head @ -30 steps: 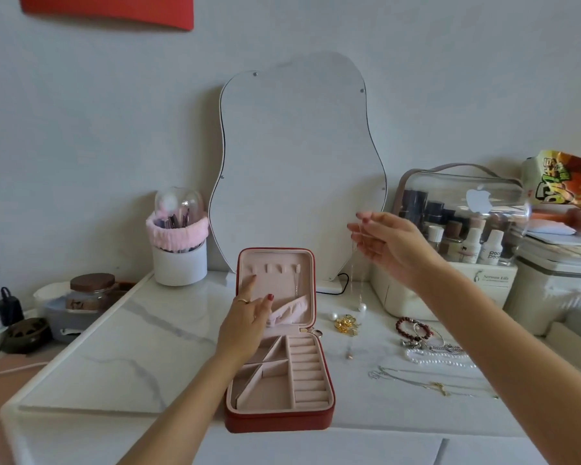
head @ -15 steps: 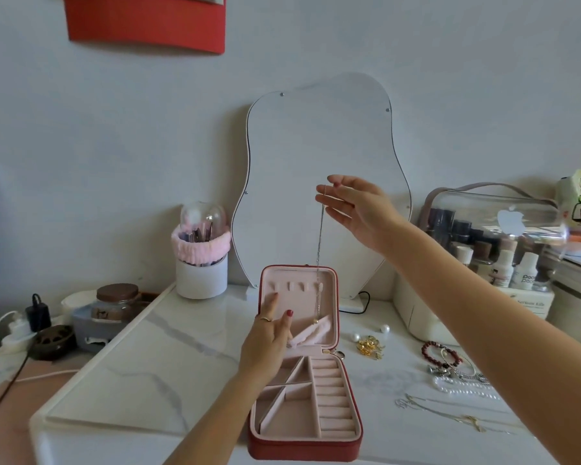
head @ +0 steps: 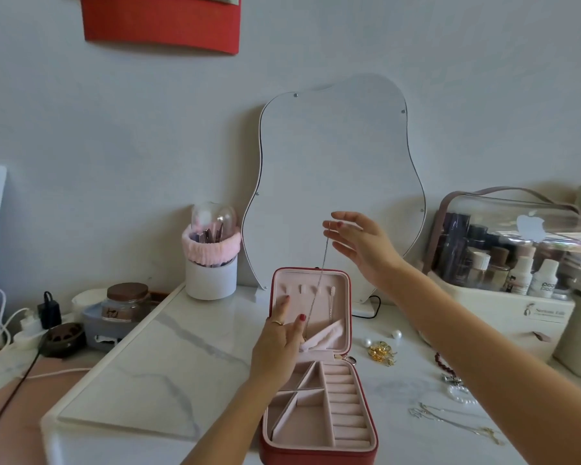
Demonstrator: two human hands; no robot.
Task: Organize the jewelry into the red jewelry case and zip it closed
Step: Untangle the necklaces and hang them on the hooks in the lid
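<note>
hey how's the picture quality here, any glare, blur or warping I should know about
Head view: soft, even daylight with faint shadows; wide-angle bending bows the red panel up top; glare streaks the clear cosmetics case; the thin chain pinched by the right hand is faint; the left hand looks sharp.

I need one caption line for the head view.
Right hand dangles a necklace before the open case's lid; left hand touches the lid.

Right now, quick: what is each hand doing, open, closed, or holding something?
Left hand: open, fingers resting against the lid of the red jewelry case.
Right hand: pinching the top of a thin chain necklace, which hangs down into the lid.
</note>
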